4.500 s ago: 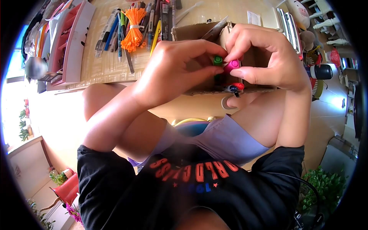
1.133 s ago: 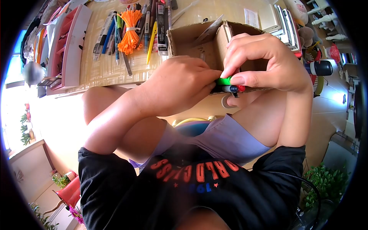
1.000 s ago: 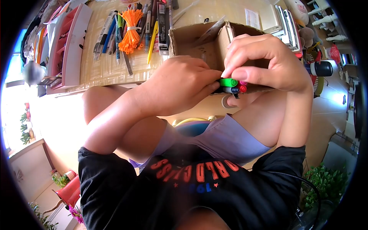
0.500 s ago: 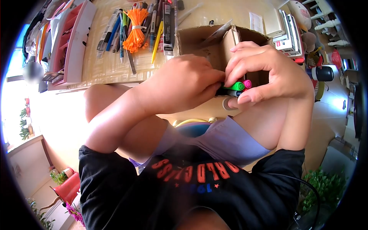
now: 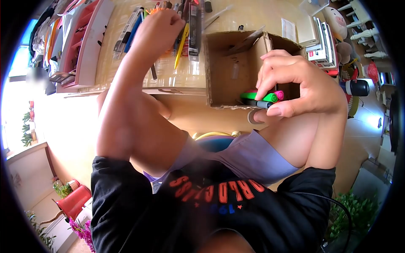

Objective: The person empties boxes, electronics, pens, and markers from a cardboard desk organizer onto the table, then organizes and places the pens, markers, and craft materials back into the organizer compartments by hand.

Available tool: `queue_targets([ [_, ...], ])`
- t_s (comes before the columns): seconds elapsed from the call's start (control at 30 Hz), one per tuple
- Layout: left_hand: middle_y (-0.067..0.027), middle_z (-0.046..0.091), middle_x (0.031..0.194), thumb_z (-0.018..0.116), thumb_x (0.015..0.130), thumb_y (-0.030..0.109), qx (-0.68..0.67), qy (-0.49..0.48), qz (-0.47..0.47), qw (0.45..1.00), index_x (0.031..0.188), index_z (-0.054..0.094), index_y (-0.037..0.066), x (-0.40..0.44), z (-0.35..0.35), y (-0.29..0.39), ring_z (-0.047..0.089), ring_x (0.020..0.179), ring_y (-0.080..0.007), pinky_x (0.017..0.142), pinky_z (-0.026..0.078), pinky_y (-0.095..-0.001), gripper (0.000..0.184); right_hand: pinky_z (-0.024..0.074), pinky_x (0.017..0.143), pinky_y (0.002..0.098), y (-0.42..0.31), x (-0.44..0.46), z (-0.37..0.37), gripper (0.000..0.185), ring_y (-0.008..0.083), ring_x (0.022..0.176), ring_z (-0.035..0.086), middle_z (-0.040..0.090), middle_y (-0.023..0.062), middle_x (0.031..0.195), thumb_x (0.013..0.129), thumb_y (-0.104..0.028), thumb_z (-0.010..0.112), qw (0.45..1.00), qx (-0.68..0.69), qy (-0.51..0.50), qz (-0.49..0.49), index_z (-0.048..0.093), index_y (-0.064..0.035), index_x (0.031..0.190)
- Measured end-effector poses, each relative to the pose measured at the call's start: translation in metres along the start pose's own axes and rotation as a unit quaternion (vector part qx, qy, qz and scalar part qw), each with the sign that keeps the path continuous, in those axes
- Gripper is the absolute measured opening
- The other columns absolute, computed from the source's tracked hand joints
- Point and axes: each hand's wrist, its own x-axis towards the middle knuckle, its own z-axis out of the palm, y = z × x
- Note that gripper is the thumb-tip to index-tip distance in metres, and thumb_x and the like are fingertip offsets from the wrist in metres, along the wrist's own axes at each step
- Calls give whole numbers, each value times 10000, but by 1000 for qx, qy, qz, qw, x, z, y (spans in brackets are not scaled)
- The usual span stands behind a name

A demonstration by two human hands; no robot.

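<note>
My right hand (image 5: 297, 82) is over the right part of an open cardboard box (image 5: 219, 84). Its fingertips rest on a green marker (image 5: 264, 98) and its thumb lies by the end of a black pen (image 5: 263, 104); a pink-capped marker (image 5: 279, 95) lies beside them. These markers lie together at the box's near edge. My left hand (image 5: 160, 31) is over the pens on the table, its fingers curled, covering most of a bundle of orange ties (image 5: 156, 10). What it grips, if anything, is hidden.
A yellow pen (image 5: 182, 47) and a black package (image 5: 194, 36) lie between my left hand and the box. A divider splits the box, and a clear bag leans inside. A pink and white drawer unit (image 5: 89, 50) stands left; stacked books (image 5: 322, 46) stand right.
My left hand has left the markers at the box and moved up and left over the pens and orange bundle. My right hand stays at the markers. The view has shifted slightly.
</note>
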Motion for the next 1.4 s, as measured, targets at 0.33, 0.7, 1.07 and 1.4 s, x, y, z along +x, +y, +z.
queue_targets([
  [0.33,-186,730,901,705,924,400,40,-57,-1,998,908,725,13,-3,23,8,696,919,-393,858,536,-501,388,383,1089,459,4,-2,2,359,272,990,643,700,92,998,831,-381,795,1000,3,4,-9,753,-44,949],
  [0.7,-95,710,753,726,912,207,-107,45,-30,993,849,645,10,-8,-6,29,670,696,-172,665,513,-358,222,351,1170,512,2,-1,3,363,281,972,678,738,103,964,961,-395,708,999,37,19,16,752,-35,985],
  [1.07,-112,726,949,619,1022,142,-516,-54,48,853,1061,635,6,-12,-9,37,665,780,-145,746,557,-287,143,489,835,365,5,-1,10,291,226,861,602,688,69,840,972,-303,688,997,30,64,-5,733,-18,935],
  [1.4,-101,743,1011,589,1016,118,-567,-124,21,814,1110,725,-24,-20,-14,37,695,855,-148,788,557,-270,217,495,798,359,3,-2,9,288,216,861,613,672,83,828,970,-286,702,997,45,56,22,729,-1,940],
])
